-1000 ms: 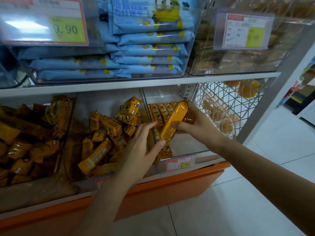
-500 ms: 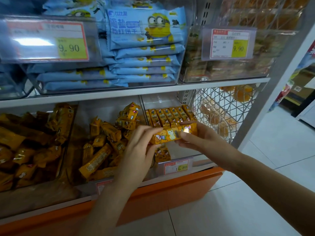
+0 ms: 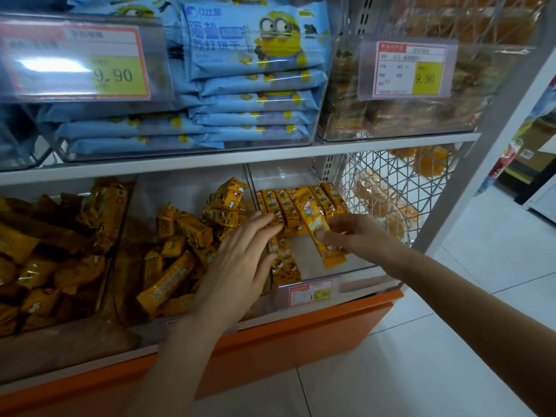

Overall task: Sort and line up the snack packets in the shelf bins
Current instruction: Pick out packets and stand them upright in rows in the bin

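My right hand (image 3: 350, 234) pinches a long yellow snack packet (image 3: 319, 233) that lies lengthwise over the right clear bin (image 3: 365, 269), its far end among a row of like packets (image 3: 301, 203) lined up at the back. My left hand (image 3: 240, 260) reaches in with fingers straight, fingertips touching the left end of that row. A couple more yellow packets (image 3: 285, 261) lie at the bin's front left. The middle bin (image 3: 120, 266) holds a loose heap of several yellow packets (image 3: 180, 236).
A left bin holds darker yellow packets (image 3: 45, 260). Above the shelf board (image 3: 240, 158) sit stacked blue biscuit packs (image 3: 252, 94) and a clear bin of brown snacks (image 3: 391, 115). A wire basket (image 3: 391, 188) stands to the right. Price tag (image 3: 311, 293), orange base (image 3: 301, 326), tiled floor (image 3: 451, 341).
The packet, held crosswise by both hands half a second ago, now points lengthwise into the right bin. My left hand let go and moved to the row's left end.
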Motion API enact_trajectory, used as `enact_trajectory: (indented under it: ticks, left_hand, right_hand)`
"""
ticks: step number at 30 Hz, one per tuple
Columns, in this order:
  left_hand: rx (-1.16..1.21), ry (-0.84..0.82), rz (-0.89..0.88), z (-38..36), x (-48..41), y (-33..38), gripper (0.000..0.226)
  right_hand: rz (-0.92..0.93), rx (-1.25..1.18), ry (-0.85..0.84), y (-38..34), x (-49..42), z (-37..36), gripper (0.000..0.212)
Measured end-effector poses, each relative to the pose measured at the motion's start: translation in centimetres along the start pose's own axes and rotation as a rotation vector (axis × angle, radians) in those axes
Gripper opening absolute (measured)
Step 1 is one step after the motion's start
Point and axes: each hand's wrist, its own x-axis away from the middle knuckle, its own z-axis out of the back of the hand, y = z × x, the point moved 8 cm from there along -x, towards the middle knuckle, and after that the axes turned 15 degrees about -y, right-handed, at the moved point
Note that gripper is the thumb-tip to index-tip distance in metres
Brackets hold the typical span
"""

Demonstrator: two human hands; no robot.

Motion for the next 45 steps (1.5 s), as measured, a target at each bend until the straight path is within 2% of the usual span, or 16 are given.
enact_trajectory:
  ticks: [2,5,8,12,18,20,25,29,31,34,36,38,41,45]
  left_hand:
    - [-0.068,-0.055,-0.023,-1.1,0.0,-0.4,0.038]
    - [-0.022,-0.058,-0.050,-1.7,0.3,-0.9,0.037]
    - [0.012,-0.044,-0.061,-1.7,0.4,-1.1,0.036]
    - [0.042,-0.047,-0.065,-1.8,0.4,-1.2,0.037]
    - [0.029,-0.029,-0.063,-1.7,0.5,-1.1,0.039]
    - [0.026,-0.027,-0.067,-1.7,0.6,-1.0,0.040]
    - [0.042,-0.077,-0.057,-1.8,0.6,-0.9,0.039]
    - [-0.006,-0.073,-0.014,-1.0,1.3,-1.1,0.034]
    - [-0.099,0.011,0.065,0.3,2.2,-1.9,0.035]
    - [-0.163,0.088,0.283,2.3,3.7,-4.8,0.037]
    - [-0.199,0.077,0.414,2.7,5.1,-6.9,0.041]
    - [-0.207,-0.019,0.513,2.3,6.2,-8.5,0.047]
    - [-0.098,-0.174,0.650,1.2,7.5,-10.2,0.045]
    - [0.047,-0.146,0.688,1.1,7.8,-10.6,0.036]
  right_hand:
    - [-0.107,0.082,-0.026,1.1,-2.0,-0.2,0.025]
    - [-0.263,0.194,-0.092,2.8,-4.6,-1.7,0.030]
    - [-0.317,0.193,-0.152,3.3,-5.8,-4.1,0.032]
    - [-0.292,0.166,-0.161,3.0,-6.5,-5.7,0.030]
    - [-0.299,0.283,-0.152,3.5,-6.8,-5.6,0.037]
    - [-0.235,0.267,-0.100,3.3,-6.8,-5.3,0.048]
    - [-0.099,0.431,-0.067,2.2,-6.8,-5.4,0.048]
    - [-0.015,0.693,-0.018,0.7,-6.1,-5.8,0.040]
    - [0.094,0.698,0.077,-0.8,-5.2,-6.0,0.036]
    - [0.347,0.688,0.248,-4.0,-3.4,-6.6,0.032]
    - [0.510,0.705,0.274,-6.0,-2.6,-8.0,0.033]
    - [0.605,0.708,0.247,-7.7,-2.4,-9.3,0.040]
    - [0.598,0.685,0.140,-9.5,-3.2,-11.3,0.045]
    - [0.407,0.762,0.007,-9.8,-6.7,-13.9,0.051]
